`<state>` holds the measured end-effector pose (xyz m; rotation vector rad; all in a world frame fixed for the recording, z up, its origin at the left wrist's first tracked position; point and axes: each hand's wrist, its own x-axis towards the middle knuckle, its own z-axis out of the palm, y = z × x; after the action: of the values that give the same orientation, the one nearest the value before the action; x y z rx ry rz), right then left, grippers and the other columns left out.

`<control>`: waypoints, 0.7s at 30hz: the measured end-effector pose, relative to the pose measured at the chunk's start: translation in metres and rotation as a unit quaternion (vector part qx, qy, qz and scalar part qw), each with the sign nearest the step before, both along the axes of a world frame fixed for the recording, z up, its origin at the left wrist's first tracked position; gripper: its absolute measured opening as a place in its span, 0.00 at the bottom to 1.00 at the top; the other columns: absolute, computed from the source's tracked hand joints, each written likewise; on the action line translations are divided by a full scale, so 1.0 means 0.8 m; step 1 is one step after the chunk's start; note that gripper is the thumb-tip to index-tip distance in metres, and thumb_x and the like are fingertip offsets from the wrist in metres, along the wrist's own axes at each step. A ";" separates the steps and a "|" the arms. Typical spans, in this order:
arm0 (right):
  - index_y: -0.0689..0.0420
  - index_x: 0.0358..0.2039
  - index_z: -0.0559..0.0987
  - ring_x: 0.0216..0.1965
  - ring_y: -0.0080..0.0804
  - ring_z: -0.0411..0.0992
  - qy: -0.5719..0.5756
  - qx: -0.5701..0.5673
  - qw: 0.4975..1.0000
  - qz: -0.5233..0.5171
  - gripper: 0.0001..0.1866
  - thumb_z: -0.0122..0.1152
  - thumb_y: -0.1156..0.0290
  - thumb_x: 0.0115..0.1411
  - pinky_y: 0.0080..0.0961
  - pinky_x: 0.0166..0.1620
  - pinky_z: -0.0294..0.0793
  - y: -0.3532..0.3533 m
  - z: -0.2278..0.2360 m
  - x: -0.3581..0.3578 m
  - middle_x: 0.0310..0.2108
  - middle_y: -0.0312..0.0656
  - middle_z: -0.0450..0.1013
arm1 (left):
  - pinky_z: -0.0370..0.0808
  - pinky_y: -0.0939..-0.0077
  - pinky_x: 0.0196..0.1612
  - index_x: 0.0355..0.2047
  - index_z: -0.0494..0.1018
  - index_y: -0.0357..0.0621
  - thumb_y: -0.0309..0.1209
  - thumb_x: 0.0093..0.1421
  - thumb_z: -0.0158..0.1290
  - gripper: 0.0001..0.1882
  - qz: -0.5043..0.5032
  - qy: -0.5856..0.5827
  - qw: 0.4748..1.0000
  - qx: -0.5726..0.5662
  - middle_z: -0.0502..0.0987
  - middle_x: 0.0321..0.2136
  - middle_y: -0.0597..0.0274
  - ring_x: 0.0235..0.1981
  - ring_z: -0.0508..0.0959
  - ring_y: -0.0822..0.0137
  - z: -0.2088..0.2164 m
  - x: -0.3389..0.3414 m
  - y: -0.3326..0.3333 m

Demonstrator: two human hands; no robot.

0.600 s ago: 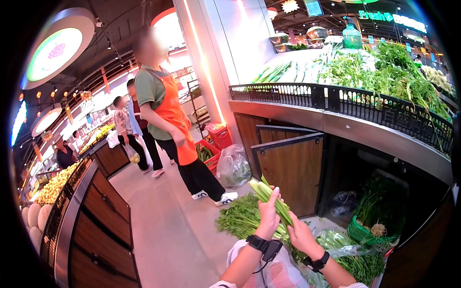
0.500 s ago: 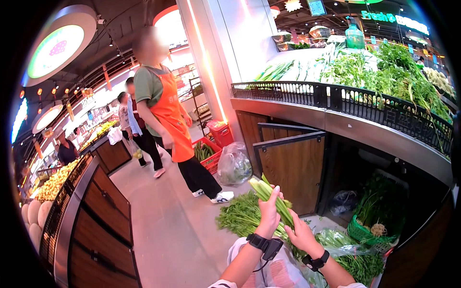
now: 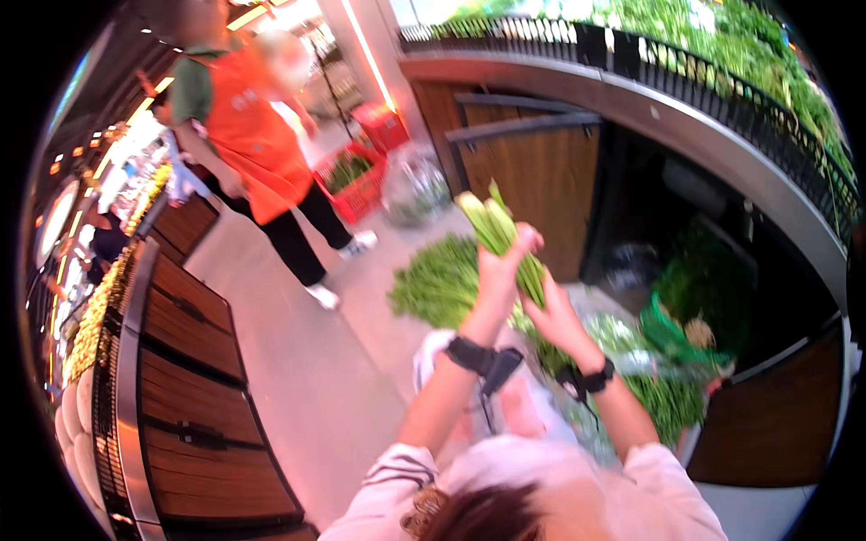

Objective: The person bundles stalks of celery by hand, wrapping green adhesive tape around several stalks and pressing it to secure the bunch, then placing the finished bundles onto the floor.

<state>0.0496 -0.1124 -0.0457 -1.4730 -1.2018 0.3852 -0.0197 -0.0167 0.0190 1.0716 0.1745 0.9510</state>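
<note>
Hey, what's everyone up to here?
A person's left hand grips a bunch of green stalks, with the right hand at its nearer end. Loose leafy greens lie on the floor to the left, and a wooden cabinet door stands open beyond. Someone in an orange apron stands farther left.

pale sleeves (image 3: pixel 372 498) | dark stripes (image 3: pixel 401 470) | black wrist straps (image 3: pixel 465 353) | thin cable (image 3: pixel 488 411)

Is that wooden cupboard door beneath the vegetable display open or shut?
Open: the wooden door stands swung outward, and the dark space under the vegetable display shows beside it.
</note>
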 end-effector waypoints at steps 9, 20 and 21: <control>0.61 0.48 0.62 0.40 0.61 0.71 -0.143 -0.029 0.985 -0.096 0.25 0.61 0.74 0.52 0.46 0.40 0.72 -0.013 0.002 -0.010 0.39 0.58 0.71 | 0.71 0.78 0.28 0.44 0.61 0.38 0.22 0.59 0.52 0.14 0.021 -0.056 0.994 -0.089 0.72 0.25 0.59 0.23 0.72 0.72 -0.032 0.000 -0.022; 0.57 0.55 0.63 0.42 0.56 0.74 -0.046 -0.023 0.999 -0.003 0.32 0.67 0.61 0.54 0.39 0.42 0.74 -0.023 -0.009 -0.003 0.40 0.57 0.74 | 0.79 0.69 0.38 0.47 0.65 0.39 0.35 0.64 0.50 0.16 -0.052 -0.099 0.993 -0.050 0.76 0.36 0.52 0.33 0.80 0.61 -0.045 -0.001 0.016; 0.56 0.55 0.63 0.42 0.56 0.74 -0.054 -0.034 0.998 -0.011 0.32 0.67 0.60 0.54 0.40 0.41 0.74 -0.023 -0.013 -0.005 0.40 0.57 0.74 | 0.80 0.67 0.40 0.50 0.64 0.38 0.36 0.64 0.51 0.19 -0.053 -0.102 0.992 -0.047 0.76 0.37 0.51 0.34 0.81 0.59 -0.050 -0.004 0.018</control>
<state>0.0458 -0.1305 -0.0562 -1.5823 -1.2668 0.3378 -0.0227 -0.0022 -0.0206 0.8822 -0.0049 0.9407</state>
